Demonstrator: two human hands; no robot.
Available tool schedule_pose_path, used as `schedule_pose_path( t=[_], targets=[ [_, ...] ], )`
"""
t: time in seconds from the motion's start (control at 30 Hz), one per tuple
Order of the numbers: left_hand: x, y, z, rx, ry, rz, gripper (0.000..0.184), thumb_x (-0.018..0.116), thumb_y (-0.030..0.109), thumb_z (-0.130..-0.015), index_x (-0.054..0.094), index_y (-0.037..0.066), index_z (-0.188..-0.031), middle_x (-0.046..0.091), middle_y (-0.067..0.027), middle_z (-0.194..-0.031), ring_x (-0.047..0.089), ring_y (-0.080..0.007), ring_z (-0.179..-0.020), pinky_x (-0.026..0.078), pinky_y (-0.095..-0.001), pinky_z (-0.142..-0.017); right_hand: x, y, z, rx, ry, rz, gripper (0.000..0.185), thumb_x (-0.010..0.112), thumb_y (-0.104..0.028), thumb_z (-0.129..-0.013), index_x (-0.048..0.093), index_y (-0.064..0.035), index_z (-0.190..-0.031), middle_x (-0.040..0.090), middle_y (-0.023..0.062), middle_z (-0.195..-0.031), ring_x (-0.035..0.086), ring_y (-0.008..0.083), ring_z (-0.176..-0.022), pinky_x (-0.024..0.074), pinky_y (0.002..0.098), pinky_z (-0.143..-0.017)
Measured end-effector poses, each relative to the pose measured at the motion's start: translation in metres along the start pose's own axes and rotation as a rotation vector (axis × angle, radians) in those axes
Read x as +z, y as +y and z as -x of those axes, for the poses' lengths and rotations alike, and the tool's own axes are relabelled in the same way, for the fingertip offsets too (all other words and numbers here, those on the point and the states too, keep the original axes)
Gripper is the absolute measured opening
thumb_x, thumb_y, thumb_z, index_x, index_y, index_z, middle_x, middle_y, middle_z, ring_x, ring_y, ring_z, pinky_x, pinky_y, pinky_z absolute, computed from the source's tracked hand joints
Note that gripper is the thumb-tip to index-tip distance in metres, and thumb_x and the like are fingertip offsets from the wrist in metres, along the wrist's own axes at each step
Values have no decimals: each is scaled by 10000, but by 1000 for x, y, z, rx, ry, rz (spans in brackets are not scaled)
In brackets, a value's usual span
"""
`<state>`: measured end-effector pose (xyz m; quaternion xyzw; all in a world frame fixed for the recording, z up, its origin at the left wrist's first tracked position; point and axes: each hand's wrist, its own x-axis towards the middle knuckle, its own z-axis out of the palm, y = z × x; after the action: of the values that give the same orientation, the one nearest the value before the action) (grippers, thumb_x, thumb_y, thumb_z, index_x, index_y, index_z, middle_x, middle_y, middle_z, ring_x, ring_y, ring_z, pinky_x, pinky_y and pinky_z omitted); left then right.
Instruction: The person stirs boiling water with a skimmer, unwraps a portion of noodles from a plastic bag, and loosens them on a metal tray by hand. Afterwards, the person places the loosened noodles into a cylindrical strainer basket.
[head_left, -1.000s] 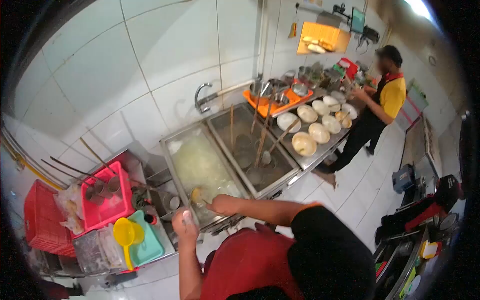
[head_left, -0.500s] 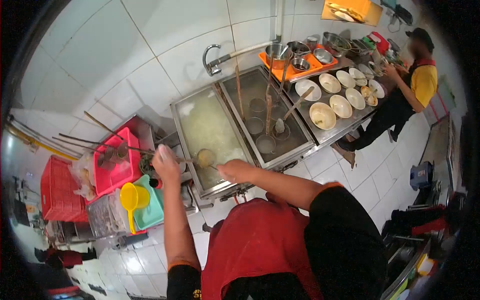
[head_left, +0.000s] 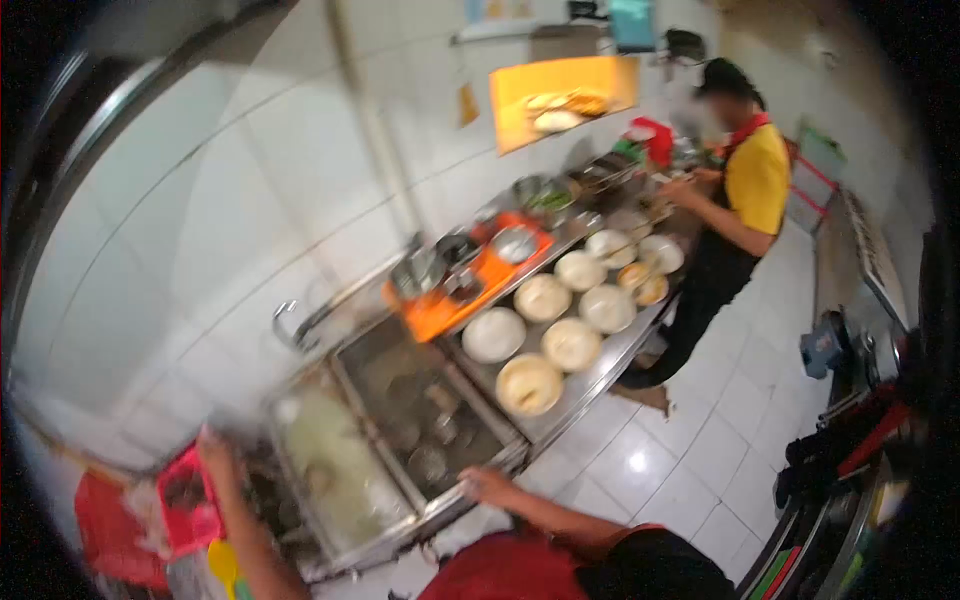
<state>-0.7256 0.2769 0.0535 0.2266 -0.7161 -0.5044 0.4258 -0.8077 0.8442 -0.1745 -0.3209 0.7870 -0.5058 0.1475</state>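
My left hand (head_left: 215,450) is raised over the pink basket (head_left: 192,505) at lower left, smeared by motion, so its grip cannot be made out. My right hand (head_left: 487,485) is at the front edge of the dark-water vat (head_left: 375,360); its fingers look bent, but blur hides whether they hold anything. Round strainers (head_left: 428,463) sit in that vat. To its left is the vat of pale, cloudy water (head_left: 335,470), with a faint round shape in it.
Several pale bowls (head_left: 530,384) stand on the steel counter to the right. Behind them, an orange tray (head_left: 440,312) holds metal pots. A person in a yellow shirt (head_left: 757,180) works at the counter's far end. A faucet (head_left: 290,325) is on the wall; a red crate (head_left: 115,525) is lower left.
The view has swung right and blurred. My right hand has gone from the cloudy vat to the dark vat's front edge. My left hand has moved left, away from the cloudy vat.
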Motion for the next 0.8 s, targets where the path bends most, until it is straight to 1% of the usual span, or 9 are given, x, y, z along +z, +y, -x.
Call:
schedule_pose_path(
  t=[0.07,0.13,0.2,0.4,0.43,0.53,0.6,0.67,0.8],
  targets=[
    [-12,30,-4,240,-37,-831,407,602,144,-931,473,-7,-1286,569,-132,-1148,553,-258,-1035,441,-349,-912,-10,4,8,214,-50,-287,521,673,-335,-905,494,-41,-1297,644,121,-1136,607,221,-1071,488,369,-892],
    [-2,102,19,-123,-63,-400,417,615,128,-923,467,-32,-1279,558,-154,-1188,536,-264,-1092,417,-355,-964,-24,-2,13,225,-24,-357,584,681,-339,-901,451,-24,-1335,642,131,-1143,610,226,-1073,491,368,-891],
    [14,150,61,602,321,-849,347,589,126,-946,493,-67,-1219,600,-165,-1138,585,-278,-1028,446,-348,-940,-45,10,38,307,-132,-470,628,692,-334,-891,426,23,-1335,628,151,-1169,615,240,-1067,494,360,-893],
    [-140,12,213,189,44,-816,331,531,58,-950,548,-16,-1273,643,-168,-1113,600,-253,-1049,478,-374,-932,-62,56,83,481,-426,358,396,680,-343,-826,692,27,-964,643,232,-1132,632,360,-1046,507,451,-858],
    [-116,73,251,637,-131,-1105,305,577,297,-942,604,72,-1147,658,-95,-989,624,-240,-890,507,-355,-599,-64,33,78,457,-438,374,396,680,-343,-826,692,27,-964,643,232,-1132,632,360,-1046,507,451,-858],
    [-119,106,363,-545,4,-834,483,521,439,-955,632,23,-1173,633,-190,-1166,627,-303,-917,501,-401,-815,-72,-61,56,503,-934,746,248,613,-214,-817,721,-7,-901,664,231,-1091,648,367,-1013,519,467,-826],
    [-179,14,413,-626,358,-309,365,484,99,-970,506,7,-1322,645,-144,-1079,616,-251,-983,496,-366,-889,-45,-122,36,285,-755,870,342,659,-346,-767,723,-55,-934,690,192,-988,664,370,-918,517,483,-781],
    [-184,55,440,-546,919,393,367,403,313,-1020,514,13,-1201,537,-175,-1255,542,-224,-1111,454,-360,-971,-15,-207,8,71,-735,840,353,636,-364,-792,713,-38,-903,684,200,-941,665,378,-891,513,491,-765],
    [-272,92,455,-313,836,677,565,472,234,-977,236,121,-1478,267,-153,-1545,265,-322,-1420,208,-496,-1160,84,-408,-5,-603,-219,162,520,579,-254,-899,484,-23,-1355,504,236,-1359,499,390,-1240,379,404,-1063]
  ],
)
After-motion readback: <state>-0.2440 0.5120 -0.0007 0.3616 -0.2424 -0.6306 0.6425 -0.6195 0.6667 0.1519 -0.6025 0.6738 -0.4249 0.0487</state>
